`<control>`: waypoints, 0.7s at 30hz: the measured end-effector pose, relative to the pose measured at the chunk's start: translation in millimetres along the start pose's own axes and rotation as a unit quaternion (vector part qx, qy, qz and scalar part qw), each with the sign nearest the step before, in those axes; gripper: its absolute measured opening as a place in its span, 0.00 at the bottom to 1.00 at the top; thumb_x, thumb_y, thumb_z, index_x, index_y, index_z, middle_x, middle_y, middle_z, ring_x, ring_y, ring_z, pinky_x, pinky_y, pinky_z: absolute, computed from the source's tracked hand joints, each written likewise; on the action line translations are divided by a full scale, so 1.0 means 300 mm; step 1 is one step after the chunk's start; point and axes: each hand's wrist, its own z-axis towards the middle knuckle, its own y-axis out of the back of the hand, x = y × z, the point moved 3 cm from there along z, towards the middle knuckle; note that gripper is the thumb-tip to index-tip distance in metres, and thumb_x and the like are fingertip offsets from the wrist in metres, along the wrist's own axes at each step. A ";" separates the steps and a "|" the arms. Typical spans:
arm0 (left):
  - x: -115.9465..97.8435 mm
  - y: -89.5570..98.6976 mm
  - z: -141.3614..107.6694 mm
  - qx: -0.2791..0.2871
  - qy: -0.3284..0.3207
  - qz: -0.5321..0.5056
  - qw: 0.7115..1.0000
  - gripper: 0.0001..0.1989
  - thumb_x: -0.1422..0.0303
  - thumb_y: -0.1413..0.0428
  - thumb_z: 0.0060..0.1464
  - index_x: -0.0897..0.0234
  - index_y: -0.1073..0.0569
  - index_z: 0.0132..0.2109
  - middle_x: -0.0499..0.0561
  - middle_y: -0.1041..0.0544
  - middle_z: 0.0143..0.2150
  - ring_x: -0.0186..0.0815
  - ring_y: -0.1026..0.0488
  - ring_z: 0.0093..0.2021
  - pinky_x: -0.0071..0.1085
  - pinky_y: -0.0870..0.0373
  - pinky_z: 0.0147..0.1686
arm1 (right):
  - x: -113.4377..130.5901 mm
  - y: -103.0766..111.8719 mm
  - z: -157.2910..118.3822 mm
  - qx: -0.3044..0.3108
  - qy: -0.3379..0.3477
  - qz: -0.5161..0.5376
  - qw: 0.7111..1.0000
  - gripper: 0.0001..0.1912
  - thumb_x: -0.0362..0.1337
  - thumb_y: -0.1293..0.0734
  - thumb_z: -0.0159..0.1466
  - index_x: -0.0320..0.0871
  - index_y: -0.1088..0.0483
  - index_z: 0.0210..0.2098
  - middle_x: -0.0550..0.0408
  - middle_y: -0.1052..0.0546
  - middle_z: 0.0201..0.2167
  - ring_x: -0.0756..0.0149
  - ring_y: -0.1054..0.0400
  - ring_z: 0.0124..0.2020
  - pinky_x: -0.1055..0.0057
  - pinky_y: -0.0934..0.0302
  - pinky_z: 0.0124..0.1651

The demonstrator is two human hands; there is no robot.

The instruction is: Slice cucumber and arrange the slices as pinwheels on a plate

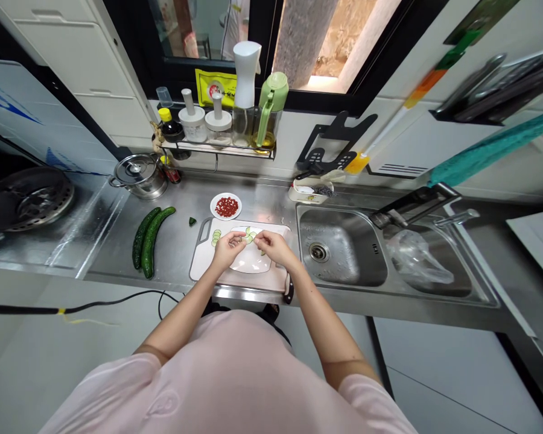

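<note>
Over a white plate point(252, 264), my left hand point(228, 248) and my right hand point(275, 247) face each other with fingertips pinched. Thin pale-green cucumber slices point(250, 234) show between them, and both hands seem to grip these by the edges. The plate rests on a white cutting board point(200, 265) with a grey handle. Beside my left fingers, a short row of cucumber slices point(216, 237) lies on the board. Two whole cucumbers point(151, 241) lie farther left on the steel counter, and a small dark-green cucumber end point(192, 221) sits nearer the board.
A small dish of chopped red pieces point(227, 207) stands behind the board. A dark knife handle point(289, 289) juts at the board's front right corner. To the right is a sink point(344, 265); at back left, a lidded pot point(140, 175). A seasoning shelf point(217, 146) hangs above.
</note>
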 end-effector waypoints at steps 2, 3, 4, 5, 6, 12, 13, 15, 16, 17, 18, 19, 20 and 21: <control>0.032 -0.006 0.010 0.001 0.003 0.014 1.000 0.14 0.66 0.40 0.44 0.65 0.25 0.41 0.48 0.29 0.30 0.27 0.35 0.29 0.25 0.37 0.32 | -0.013 0.010 0.010 0.012 0.003 -0.034 0.999 0.11 0.41 0.39 0.60 0.41 0.31 0.32 0.60 0.30 0.21 0.72 0.37 0.23 0.76 0.44 0.28; 0.048 -0.010 0.016 0.001 0.003 0.020 1.000 0.14 0.66 0.40 0.45 0.65 0.25 0.41 0.48 0.29 0.30 0.27 0.35 0.28 0.25 0.37 0.32 | -0.020 0.016 0.015 0.016 0.005 -0.056 0.998 0.10 0.41 0.39 0.60 0.41 0.30 0.32 0.60 0.30 0.21 0.72 0.38 0.23 0.76 0.45 0.28; 0.064 -0.016 0.023 0.001 0.005 0.025 1.000 0.14 0.66 0.40 0.44 0.65 0.24 0.40 0.48 0.29 0.30 0.27 0.35 0.28 0.25 0.37 0.32 | -0.028 0.023 0.022 0.018 0.006 -0.080 0.997 0.10 0.40 0.40 0.60 0.41 0.30 0.31 0.60 0.30 0.21 0.72 0.38 0.23 0.76 0.46 0.28; 0.080 -0.022 0.030 0.000 0.006 0.030 1.000 0.13 0.66 0.40 0.44 0.65 0.24 0.40 0.48 0.28 0.30 0.27 0.35 0.27 0.25 0.36 0.32 | -0.038 0.030 0.029 0.019 0.006 -0.104 0.994 0.10 0.39 0.40 0.60 0.41 0.30 0.31 0.60 0.30 0.21 0.72 0.38 0.23 0.77 0.46 0.28; 0.096 -0.029 0.037 -0.002 0.006 0.036 0.999 0.13 0.66 0.40 0.44 0.65 0.24 0.40 0.48 0.28 0.29 0.27 0.35 0.27 0.25 0.36 0.32 | -0.049 0.036 0.037 0.020 0.004 -0.127 0.992 0.10 0.39 0.39 0.60 0.42 0.29 0.31 0.60 0.29 0.21 0.72 0.38 0.24 0.77 0.47 0.28; 0.183 -0.095 0.073 0.009 0.031 0.119 0.992 0.10 0.68 0.42 0.45 0.63 0.24 0.38 0.46 0.28 0.26 0.28 0.33 0.26 0.25 0.36 0.32 | -0.144 0.060 0.076 0.045 -0.034 -0.243 0.968 0.08 0.36 0.37 0.59 0.41 0.27 0.32 0.58 0.26 0.24 0.71 0.36 0.26 0.78 0.48 0.30; 0.198 -0.107 0.078 0.013 0.037 0.139 0.990 0.10 0.68 0.42 0.45 0.63 0.24 0.38 0.47 0.27 0.26 0.29 0.33 0.27 0.25 0.36 0.32 | -0.162 0.059 0.078 0.053 -0.043 -0.260 0.963 0.08 0.35 0.38 0.59 0.41 0.27 0.32 0.57 0.26 0.25 0.71 0.36 0.27 0.78 0.48 0.30; 0.226 -0.130 0.086 0.020 0.048 0.177 0.983 0.10 0.69 0.42 0.46 0.63 0.24 0.38 0.47 0.26 0.27 0.30 0.31 0.28 0.26 0.36 0.33 | -0.195 0.056 0.079 0.061 -0.061 -0.293 0.952 0.08 0.34 0.38 0.59 0.41 0.27 0.33 0.55 0.24 0.28 0.70 0.34 0.29 0.77 0.48 0.31; 0.239 -0.141 0.089 0.023 0.054 0.195 0.979 0.10 0.69 0.43 0.46 0.63 0.24 0.38 0.48 0.25 0.28 0.30 0.31 0.28 0.26 0.36 0.34 | -0.210 0.053 0.078 0.065 -0.071 -0.310 0.946 0.08 0.34 0.38 0.59 0.41 0.27 0.33 0.54 0.24 0.29 0.70 0.34 0.30 0.77 0.48 0.32; 0.250 -0.151 0.092 0.026 0.060 0.213 0.975 0.09 0.70 0.43 0.47 0.62 0.23 0.38 0.48 0.25 0.29 0.31 0.30 0.29 0.27 0.36 0.34 | -0.223 0.049 0.075 0.067 -0.080 -0.323 0.940 0.08 0.34 0.38 0.60 0.41 0.27 0.34 0.53 0.24 0.30 0.69 0.33 0.31 0.77 0.48 0.32; 0.260 -0.160 0.095 0.031 0.065 0.230 0.970 0.09 0.70 0.44 0.47 0.62 0.23 0.38 0.49 0.24 0.29 0.31 0.29 0.30 0.27 0.36 0.35 | -0.234 0.045 0.073 0.070 -0.088 -0.334 0.936 0.09 0.34 0.39 0.60 0.41 0.27 0.34 0.52 0.23 0.31 0.68 0.33 0.32 0.77 0.48 0.33; 0.268 -0.169 0.097 0.036 0.069 0.247 0.966 0.09 0.71 0.44 0.47 0.62 0.23 0.38 0.49 0.24 0.30 0.32 0.29 0.31 0.27 0.36 0.35 | -0.244 0.041 0.070 0.073 -0.095 -0.342 0.932 0.09 0.34 0.39 0.61 0.41 0.27 0.35 0.52 0.23 0.32 0.67 0.32 0.34 0.77 0.47 0.34; 0.275 -0.177 0.099 0.042 0.074 0.262 0.961 0.09 0.71 0.45 0.48 0.62 0.23 0.38 0.50 0.23 0.31 0.33 0.28 0.32 0.27 0.36 0.36 | -0.253 0.037 0.068 0.076 -0.100 -0.350 0.928 0.10 0.34 0.40 0.61 0.41 0.27 0.35 0.51 0.23 0.34 0.67 0.32 0.35 0.77 0.47 0.35; 0.279 -0.184 0.101 0.047 0.076 0.277 0.957 0.09 0.71 0.45 0.48 0.61 0.23 0.38 0.50 0.23 0.31 0.33 0.28 0.33 0.28 0.36 0.36 | -0.260 0.033 0.066 0.081 -0.104 -0.358 0.924 0.10 0.34 0.40 0.62 0.41 0.27 0.36 0.51 0.23 0.35 0.66 0.32 0.37 0.76 0.47 0.36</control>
